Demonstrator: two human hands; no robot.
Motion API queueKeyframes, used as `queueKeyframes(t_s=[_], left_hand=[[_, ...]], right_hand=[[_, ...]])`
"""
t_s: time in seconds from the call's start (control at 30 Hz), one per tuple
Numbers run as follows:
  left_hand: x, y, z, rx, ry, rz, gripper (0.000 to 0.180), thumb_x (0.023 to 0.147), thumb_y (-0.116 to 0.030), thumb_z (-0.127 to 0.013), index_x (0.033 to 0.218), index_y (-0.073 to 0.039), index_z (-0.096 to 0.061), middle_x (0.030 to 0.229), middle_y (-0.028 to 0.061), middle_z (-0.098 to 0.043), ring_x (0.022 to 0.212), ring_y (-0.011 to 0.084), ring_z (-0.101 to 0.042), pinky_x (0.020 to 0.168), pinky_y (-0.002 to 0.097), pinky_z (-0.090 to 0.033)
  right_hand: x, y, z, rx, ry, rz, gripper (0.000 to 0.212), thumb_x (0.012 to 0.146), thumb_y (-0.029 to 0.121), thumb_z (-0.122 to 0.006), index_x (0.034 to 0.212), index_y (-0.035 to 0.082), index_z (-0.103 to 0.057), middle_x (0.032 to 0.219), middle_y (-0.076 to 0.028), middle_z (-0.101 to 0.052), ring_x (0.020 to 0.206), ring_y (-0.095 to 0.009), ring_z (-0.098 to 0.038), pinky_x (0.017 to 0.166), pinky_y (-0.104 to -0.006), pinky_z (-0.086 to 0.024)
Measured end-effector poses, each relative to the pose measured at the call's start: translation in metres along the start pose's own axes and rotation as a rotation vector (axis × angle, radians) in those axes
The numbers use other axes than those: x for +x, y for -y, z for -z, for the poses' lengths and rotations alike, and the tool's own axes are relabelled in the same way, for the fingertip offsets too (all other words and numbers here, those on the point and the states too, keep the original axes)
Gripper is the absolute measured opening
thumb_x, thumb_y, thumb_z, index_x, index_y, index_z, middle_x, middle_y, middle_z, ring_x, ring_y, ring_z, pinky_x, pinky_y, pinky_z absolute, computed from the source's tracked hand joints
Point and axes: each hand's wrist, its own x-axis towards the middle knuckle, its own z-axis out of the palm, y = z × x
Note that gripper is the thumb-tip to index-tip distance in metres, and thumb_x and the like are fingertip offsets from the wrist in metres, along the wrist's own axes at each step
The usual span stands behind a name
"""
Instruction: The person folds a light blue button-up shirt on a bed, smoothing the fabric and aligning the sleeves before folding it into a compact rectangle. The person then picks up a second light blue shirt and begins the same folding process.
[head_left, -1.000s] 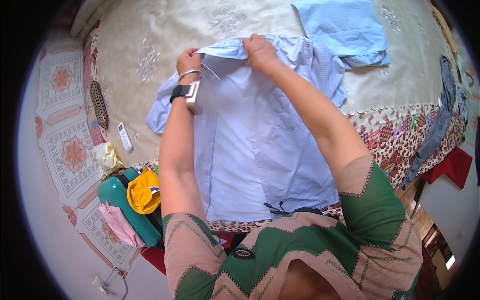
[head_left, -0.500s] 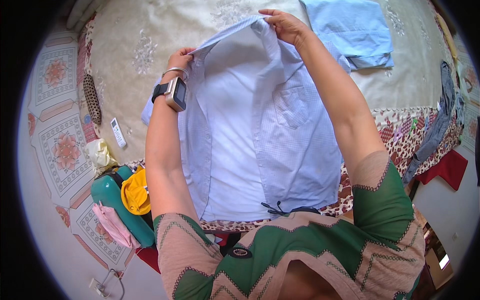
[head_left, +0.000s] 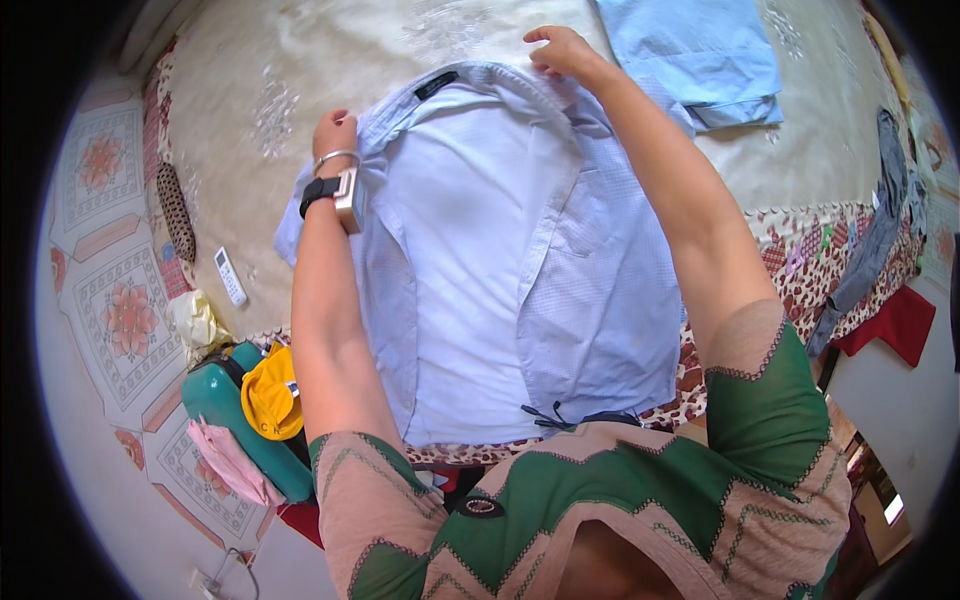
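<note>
A light blue checked button-up shirt [head_left: 465,260] lies spread on the bed, its front open and the paler inside of its back showing. A dark label sits inside the collar [head_left: 435,86] at the far end. My left hand [head_left: 335,132], with a bangle and a square watch on the wrist, is at the shirt's left shoulder beside the collar. Its fingers are curled in at the cloth and partly hidden. Over the collar's right side is my right hand [head_left: 566,54], fingers apart and index finger stretched out, holding nothing.
Folded light blue cloth [head_left: 700,60] lies at the far right on the cream bedcover [head_left: 230,50]. A white remote control [head_left: 230,276] and a spotted case [head_left: 176,212] are on the left. Below them are a teal case [head_left: 245,420] and yellow cap [head_left: 272,392]. Grey cloth [head_left: 870,230] hangs at the right edge.
The raised collar has come down and opened out, baring its label. My right hand has let go of it and moved slightly right. My left hand has shifted left and a little nearer.
</note>
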Motion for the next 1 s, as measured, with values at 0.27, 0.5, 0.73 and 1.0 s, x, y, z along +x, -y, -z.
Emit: queueKeyframes(t_s=[0.27,0.5,0.73,1.0], left_hand=[[-0.064,-0.091,-0.03,-0.015,0.077,-0.429,0.018,0.07,-0.011,-0.053,0.087,-0.008,-0.059,0.08,0.0111,-0.058,0.072,0.0243,-0.056,0.066,0.0313,-0.044],[-0.083,-0.192,-0.084,-0.077,0.523,-0.3,0.025,0.076,-0.018,-0.047,0.098,-0.012,-0.056,0.071,0.0111,-0.059,0.068,0.0249,-0.057,0.064,0.0333,-0.045],[-0.068,-0.19,-0.121,0.282,0.434,-0.394,0.026,0.077,-0.023,-0.043,0.079,-0.001,-0.056,0.06,0.0091,-0.058,0.058,0.0186,-0.059,0.053,0.029,-0.045],[-0.089,-0.169,-0.087,0.118,0.323,-0.347,0.013,0.065,-0.008,-0.049,0.076,-0.006,-0.055,0.077,0.013,-0.059,0.075,0.0278,-0.057,0.067,0.0325,-0.043]], right_hand=[[-0.079,-0.096,0.098,0.058,-0.6,0.356,0.021,0.069,0.009,-0.053,0.088,0.004,-0.06,0.078,-0.007,-0.062,0.071,-0.013,-0.058,0.065,-0.0236,-0.045],[-0.119,-0.169,0.125,0.155,-0.516,-0.045,0.024,0.072,0.02,-0.055,0.082,-0.001,-0.06,0.071,-0.008,-0.061,0.06,-0.012,-0.056,0.057,-0.0219,-0.044],[-0.127,-0.14,0.085,-0.123,-0.563,0.105,0.024,0.071,0.024,-0.052,0.076,0.002,-0.06,0.072,-0.012,-0.058,0.066,-0.024,-0.056,0.062,-0.0308,-0.044],[-0.201,-0.097,0.025,-0.366,-0.25,0.514,0.009,0.069,0.017,-0.056,0.075,0.011,-0.054,0.075,-0.005,-0.054,0.071,-0.023,-0.054,0.062,-0.0324,-0.045]])
